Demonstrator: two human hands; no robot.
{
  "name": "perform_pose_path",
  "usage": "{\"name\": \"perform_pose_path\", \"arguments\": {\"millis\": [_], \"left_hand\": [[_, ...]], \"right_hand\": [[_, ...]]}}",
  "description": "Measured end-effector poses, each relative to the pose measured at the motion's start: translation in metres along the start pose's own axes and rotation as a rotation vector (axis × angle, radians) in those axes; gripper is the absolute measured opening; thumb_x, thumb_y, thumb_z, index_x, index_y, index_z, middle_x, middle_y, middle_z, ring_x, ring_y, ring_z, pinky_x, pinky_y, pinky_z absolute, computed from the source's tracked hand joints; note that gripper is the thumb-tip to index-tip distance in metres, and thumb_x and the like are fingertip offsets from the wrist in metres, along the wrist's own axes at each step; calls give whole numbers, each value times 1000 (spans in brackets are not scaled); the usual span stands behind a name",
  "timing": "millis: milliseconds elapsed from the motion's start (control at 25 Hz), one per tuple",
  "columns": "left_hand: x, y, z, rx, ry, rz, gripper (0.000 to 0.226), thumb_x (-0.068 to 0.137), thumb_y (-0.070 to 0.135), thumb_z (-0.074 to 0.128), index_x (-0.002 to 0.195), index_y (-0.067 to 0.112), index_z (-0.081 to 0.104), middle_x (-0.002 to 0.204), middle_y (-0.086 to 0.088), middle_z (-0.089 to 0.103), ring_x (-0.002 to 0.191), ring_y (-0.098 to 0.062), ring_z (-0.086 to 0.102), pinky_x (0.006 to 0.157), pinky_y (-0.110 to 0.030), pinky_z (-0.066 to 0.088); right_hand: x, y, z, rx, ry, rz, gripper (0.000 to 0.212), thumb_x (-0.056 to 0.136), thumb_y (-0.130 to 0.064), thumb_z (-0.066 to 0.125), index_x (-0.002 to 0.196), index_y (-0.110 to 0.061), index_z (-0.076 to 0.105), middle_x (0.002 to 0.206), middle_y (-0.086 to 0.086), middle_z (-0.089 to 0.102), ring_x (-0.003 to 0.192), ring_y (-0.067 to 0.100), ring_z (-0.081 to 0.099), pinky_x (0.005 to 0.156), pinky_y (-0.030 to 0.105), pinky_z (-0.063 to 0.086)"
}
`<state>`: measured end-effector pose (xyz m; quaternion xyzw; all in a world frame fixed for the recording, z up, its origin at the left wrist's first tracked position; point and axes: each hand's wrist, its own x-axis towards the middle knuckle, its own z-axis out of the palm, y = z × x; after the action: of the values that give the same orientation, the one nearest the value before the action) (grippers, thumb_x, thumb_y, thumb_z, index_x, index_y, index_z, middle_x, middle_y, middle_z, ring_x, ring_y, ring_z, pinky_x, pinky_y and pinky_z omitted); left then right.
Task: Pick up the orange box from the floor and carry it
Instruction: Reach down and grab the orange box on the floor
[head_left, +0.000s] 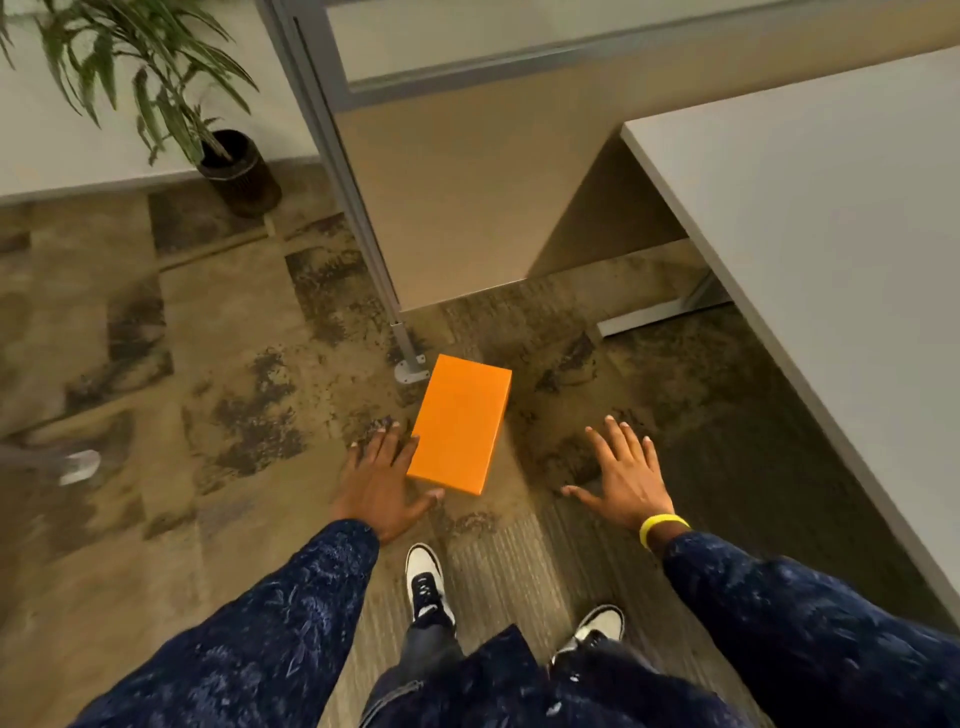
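An orange box (460, 423) lies flat on the patterned carpet, its long side running away from me, near the foot of a partition post. My left hand (382, 480) is spread open right beside the box's near left corner, fingers close to or brushing its edge. My right hand (626, 475), with a yellow wristband, is spread open to the right of the box, a clear gap between them. Neither hand holds anything. Both arms wear dark blue patterned sleeves.
A grey desk (831, 249) fills the right side, its edge close to my right arm. A partition panel (467, 182) with a metal post and foot (410, 371) stands just behind the box. A potted plant (234, 166) stands at the back left. My shoes (428, 582) are below.
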<state>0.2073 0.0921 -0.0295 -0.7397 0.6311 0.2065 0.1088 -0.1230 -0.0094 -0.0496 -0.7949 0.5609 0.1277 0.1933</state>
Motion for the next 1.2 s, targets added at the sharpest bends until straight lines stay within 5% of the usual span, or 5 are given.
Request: {"name": "perform_pose_path", "arguments": {"millis": [200, 440, 680, 1000, 1200], "left_hand": [[27, -85, 2, -26, -25, -10, 109, 69, 88, 3, 157, 24, 16, 168, -7, 5, 153, -28, 9, 120, -53, 9], [80, -129, 23, -51, -83, -43, 97, 79, 82, 19, 155, 22, 23, 166, -9, 14, 151, -31, 19, 118, -54, 20], [160, -134, 65, -82, -103, -111, 100, 75, 80, 7, 154, 22, 26, 164, -8, 23, 148, -29, 25, 116, -51, 27], [302, -124, 162, -288, -77, -216, 84, 91, 66, 39, 153, 10, 29, 158, -15, 35, 143, -34, 36, 111, -47, 35], [371, -131, 253, -411, -231, -242, 84, 90, 62, 49, 154, 12, 26, 160, -14, 32, 144, -35, 34, 112, -51, 36]], "right_hand": [[55, -105, 12, 47, -57, -20, 99, 81, -72, 53, 157, -24, 11, 167, 11, 1, 154, 31, -1, 121, 52, -3], [128, -157, 30, 61, -119, -63, 101, 80, -75, 50, 157, -22, 12, 167, 10, 5, 153, 30, 3, 123, 52, 1], [208, -142, 94, 98, -205, -30, 102, 80, -76, 50, 157, -23, 9, 167, 9, 6, 153, 30, 6, 122, 53, 3], [308, -95, 205, 320, -251, 108, 103, 80, -70, 58, 157, -19, 11, 167, 9, 11, 152, 28, 12, 123, 48, 13], [349, -68, 308, 529, -267, 341, 109, 77, -71, 62, 156, -14, 12, 166, 8, 15, 151, 27, 16, 121, 46, 20]]}}
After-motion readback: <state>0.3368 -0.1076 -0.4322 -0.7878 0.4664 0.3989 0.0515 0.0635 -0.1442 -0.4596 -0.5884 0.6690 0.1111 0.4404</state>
